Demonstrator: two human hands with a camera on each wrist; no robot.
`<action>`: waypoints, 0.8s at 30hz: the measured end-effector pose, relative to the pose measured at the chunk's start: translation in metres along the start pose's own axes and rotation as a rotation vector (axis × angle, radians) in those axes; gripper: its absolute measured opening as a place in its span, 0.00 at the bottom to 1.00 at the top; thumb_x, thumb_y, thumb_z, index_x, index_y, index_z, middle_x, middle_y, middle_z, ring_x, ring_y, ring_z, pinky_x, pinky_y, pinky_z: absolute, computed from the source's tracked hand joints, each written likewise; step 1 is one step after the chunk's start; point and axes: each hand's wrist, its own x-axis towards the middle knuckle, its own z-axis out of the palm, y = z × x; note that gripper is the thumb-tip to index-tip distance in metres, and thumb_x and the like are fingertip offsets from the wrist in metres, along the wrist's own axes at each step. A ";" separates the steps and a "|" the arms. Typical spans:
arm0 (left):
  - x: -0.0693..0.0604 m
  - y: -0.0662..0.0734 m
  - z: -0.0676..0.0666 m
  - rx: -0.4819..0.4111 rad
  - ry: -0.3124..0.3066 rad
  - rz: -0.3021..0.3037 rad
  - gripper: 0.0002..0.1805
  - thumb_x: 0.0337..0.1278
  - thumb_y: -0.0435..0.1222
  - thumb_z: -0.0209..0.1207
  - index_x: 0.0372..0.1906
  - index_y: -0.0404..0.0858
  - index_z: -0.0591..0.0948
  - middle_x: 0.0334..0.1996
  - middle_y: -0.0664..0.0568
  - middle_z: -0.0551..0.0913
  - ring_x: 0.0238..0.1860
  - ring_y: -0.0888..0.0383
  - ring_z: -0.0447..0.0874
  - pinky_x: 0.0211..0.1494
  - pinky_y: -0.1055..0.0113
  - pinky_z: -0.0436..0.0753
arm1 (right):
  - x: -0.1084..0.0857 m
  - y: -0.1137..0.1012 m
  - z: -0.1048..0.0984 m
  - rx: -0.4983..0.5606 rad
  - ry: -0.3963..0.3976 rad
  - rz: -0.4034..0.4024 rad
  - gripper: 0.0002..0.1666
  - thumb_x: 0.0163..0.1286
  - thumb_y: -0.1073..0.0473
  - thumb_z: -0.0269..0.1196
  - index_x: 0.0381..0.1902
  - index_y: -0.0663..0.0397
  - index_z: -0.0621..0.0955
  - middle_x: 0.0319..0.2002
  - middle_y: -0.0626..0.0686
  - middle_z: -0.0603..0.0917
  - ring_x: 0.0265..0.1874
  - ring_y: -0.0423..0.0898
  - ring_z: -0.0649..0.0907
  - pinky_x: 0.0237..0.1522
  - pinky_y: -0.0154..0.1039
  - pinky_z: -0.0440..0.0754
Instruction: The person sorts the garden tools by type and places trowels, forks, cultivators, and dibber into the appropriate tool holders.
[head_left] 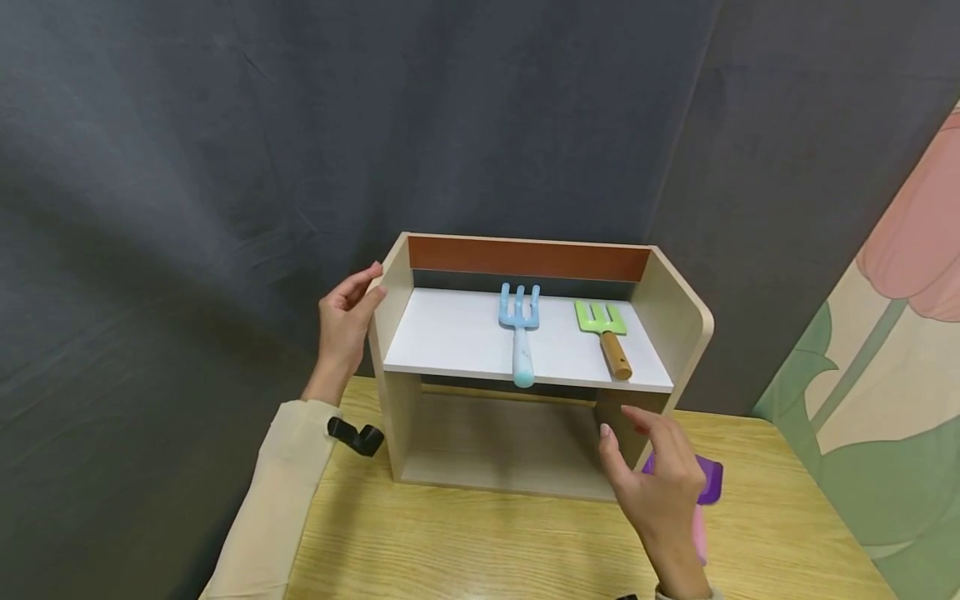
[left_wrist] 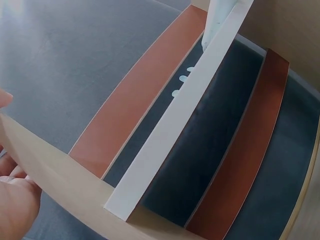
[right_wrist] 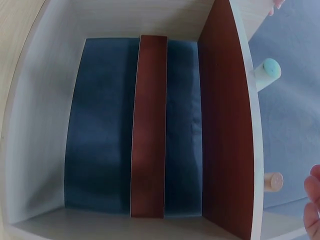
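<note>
A small two-level wooden shelf [head_left: 693, 321] stands upright on the table. At its left side panel, my left hand [head_left: 341, 333] holds the front edge with thumb and fingers; the left wrist view shows part of this hand [left_wrist: 17, 205] beside the panel. On the white upper board lie a light blue fork [head_left: 522, 346] and, to its right, a green fork with a brown handle [head_left: 615, 354]. Both handles point forward. My right hand [head_left: 663, 487] hovers before the lower right of the shelf, thumb and fingers apart, holding nothing.
Behind and beside the right hand, a purple object [head_left: 710, 481] and a pink piece [head_left: 699, 533] lie partly hidden on the wooden table [head_left: 450, 542]. A dark curtain [head_left: 525, 117] hangs behind the shelf. At the right stands a flower-patterned panel [head_left: 885, 375].
</note>
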 end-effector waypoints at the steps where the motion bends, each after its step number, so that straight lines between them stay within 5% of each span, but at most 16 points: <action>1: 0.000 0.000 0.000 0.011 -0.001 0.004 0.19 0.59 0.24 0.60 0.56 0.23 0.77 0.58 0.38 0.78 0.60 0.53 0.75 0.61 0.61 0.73 | 0.000 0.001 -0.002 -0.008 0.000 0.002 0.21 0.56 0.52 0.64 0.36 0.67 0.84 0.30 0.59 0.84 0.27 0.53 0.79 0.37 0.26 0.70; 7: 0.001 -0.001 0.000 0.081 -0.022 0.016 0.19 0.60 0.24 0.59 0.57 0.25 0.77 0.59 0.40 0.77 0.62 0.55 0.73 0.62 0.63 0.71 | -0.004 0.006 -0.007 -0.027 0.018 0.001 0.21 0.55 0.51 0.65 0.35 0.67 0.84 0.29 0.59 0.84 0.27 0.52 0.79 0.39 0.24 0.69; 24: 0.001 -0.003 -0.003 -0.018 -0.062 -0.021 0.20 0.61 0.24 0.57 0.58 0.23 0.75 0.60 0.37 0.75 0.64 0.55 0.70 0.65 0.60 0.68 | -0.014 0.019 -0.024 -0.079 -0.033 0.012 0.23 0.56 0.49 0.64 0.37 0.67 0.85 0.28 0.59 0.83 0.27 0.50 0.78 0.40 0.22 0.67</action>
